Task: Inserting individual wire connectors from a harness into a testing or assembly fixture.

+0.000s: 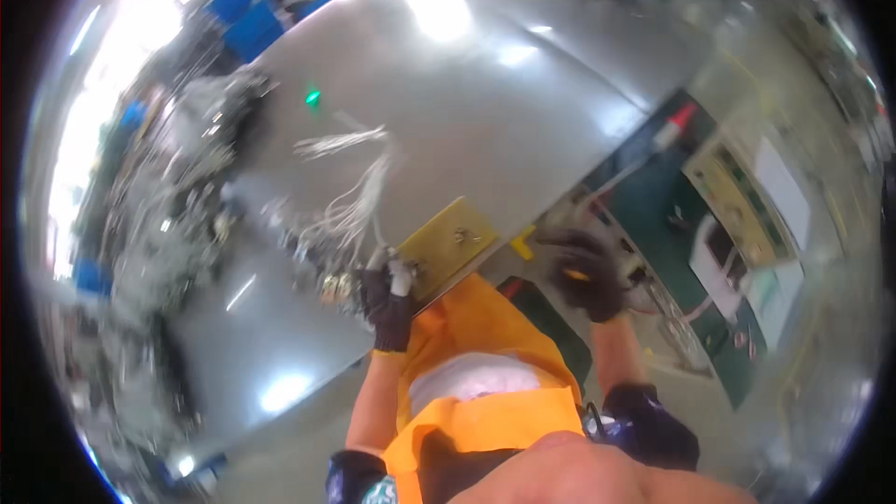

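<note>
My left hand (387,303), in a dark glove, is at the near edge of the metal table. Its fingers are closed around the end of a bundle of white wires (359,210), which trails away over the tabletop. Small brass-coloured and metal parts (338,287) lie just left of this hand. On its right is a flat yellow block (457,238) with small metal bits on top. My right hand (588,275), also dark-gloved, is raised off the table's edge and smeared by motion, with a yellow spot on it. A yellow piece (523,243) sits between it and the block.
The broad metal table (448,121) carries heaps of tangled metallic-looking parts (182,215) along its left side. Blue bins (250,23) stand at the far left. To the right, a green-topped bench (653,215) holds a beige panel (737,205), papers and a red-and-white object (674,126).
</note>
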`<state>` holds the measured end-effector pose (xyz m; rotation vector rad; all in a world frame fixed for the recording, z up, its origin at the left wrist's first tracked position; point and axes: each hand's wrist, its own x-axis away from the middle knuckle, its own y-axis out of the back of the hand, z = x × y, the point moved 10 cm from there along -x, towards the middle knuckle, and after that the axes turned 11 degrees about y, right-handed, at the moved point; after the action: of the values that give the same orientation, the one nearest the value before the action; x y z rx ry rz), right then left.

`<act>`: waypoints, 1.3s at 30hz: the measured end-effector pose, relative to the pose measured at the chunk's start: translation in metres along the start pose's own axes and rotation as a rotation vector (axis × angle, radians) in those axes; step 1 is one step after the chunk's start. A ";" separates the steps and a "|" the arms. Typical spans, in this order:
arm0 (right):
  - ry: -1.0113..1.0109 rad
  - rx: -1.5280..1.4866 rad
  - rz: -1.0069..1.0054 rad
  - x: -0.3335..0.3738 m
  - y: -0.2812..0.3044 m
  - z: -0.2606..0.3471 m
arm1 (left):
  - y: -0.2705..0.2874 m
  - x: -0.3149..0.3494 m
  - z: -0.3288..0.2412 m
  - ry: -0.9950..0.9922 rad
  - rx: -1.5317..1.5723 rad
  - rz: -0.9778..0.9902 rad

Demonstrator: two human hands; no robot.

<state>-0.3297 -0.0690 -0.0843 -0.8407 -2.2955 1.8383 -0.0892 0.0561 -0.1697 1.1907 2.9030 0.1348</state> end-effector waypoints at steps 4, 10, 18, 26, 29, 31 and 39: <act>0.136 1.824 -0.148 -0.025 0.059 0.000 | -0.011 -0.019 0.031 0.017 0.067 0.018; -0.038 1.565 -0.530 -0.034 0.124 -0.002 | -0.024 -0.015 -0.012 -0.047 -0.036 -0.069; -0.058 1.676 -0.595 -0.036 0.097 -0.004 | -0.034 -0.010 -0.008 -0.217 -0.482 -0.155; -0.145 2.081 -0.278 -0.079 0.083 -0.008 | -0.042 -0.022 -0.019 -0.274 -0.599 -0.182; -0.181 2.427 0.003 -0.088 0.079 -0.013 | -0.043 -0.033 -0.019 -0.247 -0.457 -0.090; -0.023 2.927 0.668 -0.088 0.062 -0.044 | -0.040 -0.034 -0.016 -0.175 -0.490 -0.069; -0.175 2.809 0.386 -0.103 0.064 -0.051 | -0.043 -0.033 -0.012 -0.151 -0.590 0.030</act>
<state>-0.1995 -0.0641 -0.1020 -0.1860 1.4644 2.4306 -0.0963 0.0013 -0.1618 1.0693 2.4419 0.7955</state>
